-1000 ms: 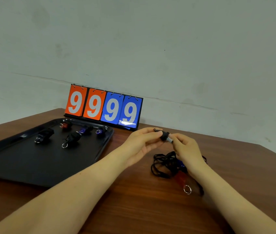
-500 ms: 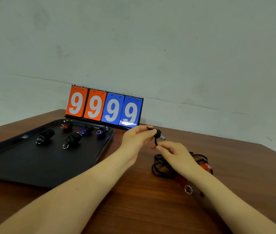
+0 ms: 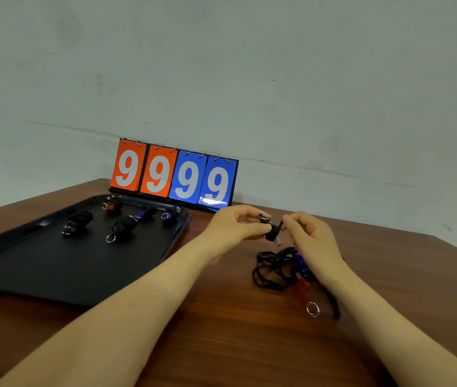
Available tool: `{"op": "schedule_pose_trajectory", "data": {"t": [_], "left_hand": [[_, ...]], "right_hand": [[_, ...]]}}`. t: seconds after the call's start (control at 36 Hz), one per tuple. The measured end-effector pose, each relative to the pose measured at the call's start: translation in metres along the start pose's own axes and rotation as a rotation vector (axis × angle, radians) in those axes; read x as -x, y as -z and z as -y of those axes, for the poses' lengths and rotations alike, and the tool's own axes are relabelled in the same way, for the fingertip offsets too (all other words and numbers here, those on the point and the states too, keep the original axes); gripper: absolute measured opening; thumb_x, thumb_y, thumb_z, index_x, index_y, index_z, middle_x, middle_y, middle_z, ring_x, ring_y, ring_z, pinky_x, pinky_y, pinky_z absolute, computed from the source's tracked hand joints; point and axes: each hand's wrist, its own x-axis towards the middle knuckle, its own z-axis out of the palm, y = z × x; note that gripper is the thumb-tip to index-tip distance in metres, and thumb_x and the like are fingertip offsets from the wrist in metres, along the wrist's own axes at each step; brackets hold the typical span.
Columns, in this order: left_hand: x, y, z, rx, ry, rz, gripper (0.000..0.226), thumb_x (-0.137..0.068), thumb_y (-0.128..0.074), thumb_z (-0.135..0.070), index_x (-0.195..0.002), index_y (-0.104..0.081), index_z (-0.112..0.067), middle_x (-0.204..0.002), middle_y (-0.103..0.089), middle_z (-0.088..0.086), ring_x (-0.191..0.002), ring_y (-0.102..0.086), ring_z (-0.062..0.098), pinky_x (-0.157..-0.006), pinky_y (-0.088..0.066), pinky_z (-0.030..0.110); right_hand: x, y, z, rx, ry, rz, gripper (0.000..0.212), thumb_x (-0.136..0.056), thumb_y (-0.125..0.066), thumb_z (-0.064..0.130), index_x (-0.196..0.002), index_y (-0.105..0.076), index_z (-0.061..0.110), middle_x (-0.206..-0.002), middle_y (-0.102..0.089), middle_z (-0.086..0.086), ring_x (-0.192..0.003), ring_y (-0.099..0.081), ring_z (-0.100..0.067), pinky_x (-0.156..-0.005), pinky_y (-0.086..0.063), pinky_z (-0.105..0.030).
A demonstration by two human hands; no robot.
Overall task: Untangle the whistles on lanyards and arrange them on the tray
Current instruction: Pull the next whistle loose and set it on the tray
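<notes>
**Both hands pinch a black whistle above the tangle**

Broadly, a dark brown wooden counter fills the lower half of the frame, backed by a plain grey-white wall. A flip scoreboard reading 9999 stands at centre, with a black tray at lower left.

Just right of centre, the left hand and right hand meet above the counter. Both sets of fingers are curled nearly closed, pinching a small black whistle with a metal ring at its top.

Below the right hand, a tangle of black lanyards lies on the counter, with a blue whistle and a red whistle caught in it. Five whistles with wound cords sit apart on the tray's far end.
</notes>
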Motion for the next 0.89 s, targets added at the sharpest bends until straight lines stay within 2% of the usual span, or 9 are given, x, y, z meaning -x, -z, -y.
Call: {"op": "schedule_pose_trajectory", "data": {"t": [0.08,0.17,0.22,0.28,0.36,0.47,0.61,0.75,0.89], "left_hand": [[0.003,-0.002,-0.002,0.122,0.040,0.106,0.022,-0.085,-0.069,-0.007,-0.107,-0.070,-0.010,-0.103,-0.072,0.008,-0.096,-0.070,0.016,-0.080,-0.054,0.021],[0.004,-0.003,-0.002,0.259,0.069,0.162,0.019,-0.087,-0.064,-0.003,-0.105,-0.069,-0.010,-0.102,-0.073,0.009,-0.099,-0.069,0.019,-0.085,-0.054,0.024],[0.005,-0.005,-0.004,0.386,0.082,0.170,0.018,-0.088,-0.061,0.000,-0.102,-0.069,-0.008,-0.099,-0.073,0.008,-0.096,-0.070,0.017,-0.083,-0.055,0.023],[0.005,-0.008,-0.005,0.526,0.099,0.155,0.019,-0.090,-0.058,0.002,-0.103,-0.067,-0.006,-0.099,-0.073,0.009,-0.094,-0.070,0.016,-0.083,-0.056,0.022],[0.003,-0.011,-0.004,0.682,0.109,0.092,0.018,-0.091,-0.055,0.003,-0.104,-0.066,-0.003,-0.099,-0.072,0.011,-0.093,-0.070,0.016,-0.083,-0.056,0.021],[0.000,-0.012,0.000,0.755,0.099,-0.014,0.016,-0.090,-0.058,0.003,-0.102,-0.066,-0.003,-0.096,-0.073,0.011,-0.088,-0.072,0.014,-0.076,-0.057,0.019],[-0.001,-0.011,0.006,0.611,0.055,-0.127,0.018,-0.088,-0.062,-0.001,-0.106,-0.066,-0.003,-0.105,-0.071,0.014,-0.091,-0.071,0.015,-0.076,-0.056,0.019],[-0.003,-0.009,0.010,0.345,0.019,-0.232,0.022,-0.085,-0.069,-0.009,-0.107,-0.068,-0.011,-0.106,-0.071,0.010,-0.102,-0.068,0.018,-0.089,-0.053,0.024],[-0.004,-0.006,0.012,0.227,-0.013,-0.315,0.023,-0.086,-0.069,-0.009,-0.109,-0.067,-0.010,-0.102,-0.070,0.005,-0.093,-0.066,0.010,-0.076,-0.053,0.013]], "right_hand": [[-0.001,0.001,0.002,-0.098,-0.051,0.014,0.023,-0.096,-0.052,0.027,-0.080,-0.065,0.017,-0.048,-0.053,0.017,-0.046,-0.046,0.002,-0.055,-0.035,-0.019],[-0.001,0.000,0.002,-0.207,-0.126,0.051,0.032,-0.095,-0.054,0.030,-0.065,-0.064,0.022,-0.046,-0.046,0.009,-0.042,-0.039,-0.006,-0.048,-0.034,-0.023],[-0.002,-0.001,0.000,-0.284,-0.188,0.074,0.034,-0.095,-0.054,0.034,-0.073,-0.066,0.010,-0.049,-0.042,0.004,-0.043,-0.035,-0.011,-0.046,-0.031,-0.024],[-0.002,-0.004,-0.002,-0.325,-0.231,0.089,0.037,-0.096,-0.052,0.032,-0.080,-0.061,0.001,-0.049,-0.039,0.003,-0.045,-0.031,-0.014,-0.047,-0.028,-0.026],[0.000,-0.009,-0.002,-0.299,-0.221,0.114,0.033,-0.100,-0.046,0.024,-0.071,-0.055,0.011,-0.047,-0.037,0.008,-0.046,-0.028,-0.013,-0.048,-0.027,-0.027],[0.002,-0.015,-0.002,-0.133,-0.120,0.153,0.035,-0.101,-0.042,0.029,-0.073,-0.055,0.014,-0.049,-0.041,0.009,-0.044,-0.036,-0.011,-0.049,-0.035,-0.029],[0.007,-0.019,0.000,0.197,0.043,0.239,0.031,-0.101,-0.039,0.029,-0.076,-0.055,0.020,-0.060,-0.049,0.004,-0.054,-0.046,-0.009,-0.061,-0.043,-0.032],[0.009,-0.019,0.006,0.300,0.077,0.288,0.029,-0.102,-0.037,0.027,-0.082,-0.056,0.018,-0.067,-0.056,-0.001,-0.066,-0.056,-0.018,-0.064,-0.044,-0.030],[0.012,-0.020,0.007,0.282,0.107,0.287,0.027,-0.102,-0.039,0.025,-0.082,-0.056,0.017,-0.069,-0.060,-0.003,-0.057,-0.049,-0.009,-0.060,-0.041,-0.028]]}}
